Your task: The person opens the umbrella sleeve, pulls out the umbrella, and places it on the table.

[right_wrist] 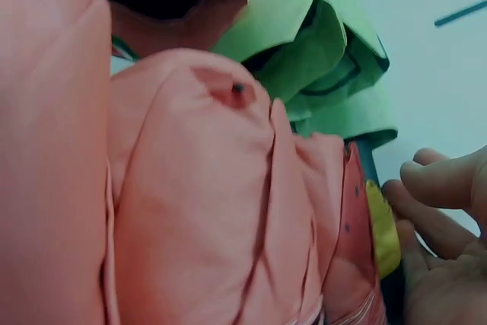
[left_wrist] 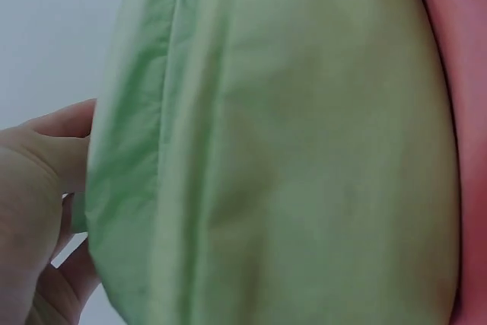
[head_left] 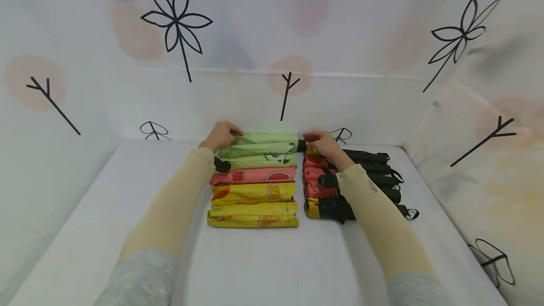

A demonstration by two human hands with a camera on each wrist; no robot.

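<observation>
At the far end of the left column lies a light green fabric sleeve [head_left: 265,138], like an umbrella cover. My left hand [head_left: 223,136] holds its left end; in the left wrist view those fingers [left_wrist: 67,142] reach behind the green edge. A black piece [head_left: 301,145] sits at the sleeve's right end. Beside it my right hand [head_left: 325,147] is over the far end of a row of folded umbrellas [head_left: 325,204]. In the right wrist view its loosely bent fingers [right_wrist: 437,222] are beside a yellow fabric end [right_wrist: 386,230], seemingly without gripping it.
Nearer me in the left column lie another green sleeve [head_left: 282,160], a pink watermelon-print sleeve [head_left: 255,175] and yellow orange-print sleeves [head_left: 242,194]. The right column has red, yellow and black umbrellas with wrist straps [head_left: 412,213]. A printed cloth wall [head_left: 250,93] stands behind the white table [head_left: 255,268].
</observation>
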